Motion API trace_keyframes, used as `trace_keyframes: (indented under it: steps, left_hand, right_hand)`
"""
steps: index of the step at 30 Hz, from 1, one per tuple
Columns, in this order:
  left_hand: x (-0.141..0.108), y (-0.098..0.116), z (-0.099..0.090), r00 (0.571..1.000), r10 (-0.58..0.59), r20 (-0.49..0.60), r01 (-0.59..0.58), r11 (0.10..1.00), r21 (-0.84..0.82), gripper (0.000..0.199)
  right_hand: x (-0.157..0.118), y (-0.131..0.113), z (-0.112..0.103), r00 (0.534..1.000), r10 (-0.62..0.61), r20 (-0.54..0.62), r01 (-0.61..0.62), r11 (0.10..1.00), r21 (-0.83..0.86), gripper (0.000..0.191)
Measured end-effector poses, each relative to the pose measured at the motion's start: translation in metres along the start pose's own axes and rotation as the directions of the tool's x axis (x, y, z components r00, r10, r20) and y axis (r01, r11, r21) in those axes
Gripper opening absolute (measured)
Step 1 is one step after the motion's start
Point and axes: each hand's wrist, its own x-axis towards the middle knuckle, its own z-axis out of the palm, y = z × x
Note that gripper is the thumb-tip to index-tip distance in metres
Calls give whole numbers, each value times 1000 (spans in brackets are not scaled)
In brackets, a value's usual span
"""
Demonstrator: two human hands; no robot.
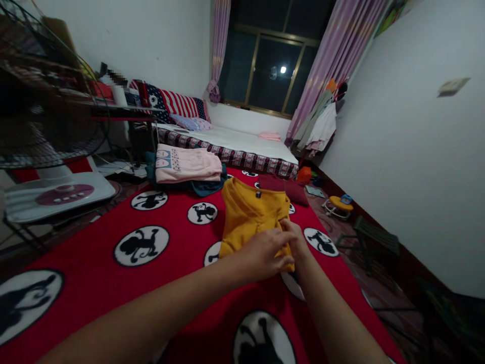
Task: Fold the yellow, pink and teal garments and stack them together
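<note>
A mustard-yellow top point(246, 210) lies folded on a red cover with monkey prints in white circles. My left hand point(265, 253) rests over its lower right part, fingers stretched out and apart, reaching across toward my right hand. At the top's right edge, my right hand point(297, 242) has its fingers bent onto the cloth, gripping it; some of them are hidden behind the left fingers. The neckline, with a small dark label, faces away from me.
Behind on the red cover point(170, 278) sit a folded pink garment point(189, 164) on dark teal cloth and a folded maroon garment point(297, 191). A fan point(49, 101) stands at left, a bed point(242, 136) beyond. Stools, one yellow-topped point(341, 203), line the right wall.
</note>
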Motion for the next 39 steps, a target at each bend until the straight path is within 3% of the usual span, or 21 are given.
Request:
trace_keyframes:
  steps: [3,6,9,11,14,17,19,21,22,25,27,30,32,34,37,39]
  left_hand:
    - [-27,-22,17,996,-63,68,61,998,29,35]
    - [-39,-40,14,995,-100,-16,100,995,12,26]
    - [-41,-54,5,984,-124,-125,134,988,77,24]
    - [-44,-62,3,981,-145,-131,165,974,157,25]
    - [-53,-73,9,985,-156,-71,169,956,241,27]
    - [-61,-80,17,987,-141,-74,156,953,261,30]
    - [-63,-82,21,984,-143,-110,165,958,234,28]
    - [-63,-82,23,977,-150,-149,177,965,195,26]
    - [-63,-82,24,974,-152,-166,181,968,175,25]
    - [-65,-80,23,970,-160,-181,184,975,124,24]
    - [-67,-80,20,963,-172,-207,193,978,85,25]
    - [-66,-87,9,908,-214,-359,244,969,39,35]
    - [-57,-101,-2,829,-274,-488,308,951,-11,43]
    - [-42,-120,-13,743,-386,-547,377,916,-135,51]
    - [-11,-143,-26,638,-612,-468,452,789,-416,63]
    - [11,-151,-32,611,-714,-343,450,669,-591,70]
  right_hand:
    - [-12,21,-5,990,137,-35,-136,990,28,22]
    - [0,28,-1,972,226,-66,-224,974,41,34]
    - [19,29,5,960,206,-192,-219,974,-53,48]
    - [27,30,7,967,122,-225,-165,969,-185,56]
    - [31,28,6,995,78,-63,-98,883,-459,56]
    - [33,13,7,996,42,-81,-89,645,-759,48]
    - [38,-4,14,979,-163,-125,-22,523,-852,42]
    - [46,-20,25,937,-349,-20,158,473,-867,39]
    - [50,-25,32,920,-386,72,259,459,-850,37]
    - [62,-28,53,907,-300,295,406,445,-798,28]
    - [66,-20,62,917,-223,329,396,440,-806,25]
    - [66,-1,66,919,-249,305,389,461,-798,18]
    - [64,8,63,905,-363,220,395,529,-751,17]
    - [61,13,58,873,-480,87,407,620,-671,19]
    - [60,15,51,841,-538,-59,423,720,-550,24]
    - [60,14,47,840,-534,-97,424,758,-496,27]
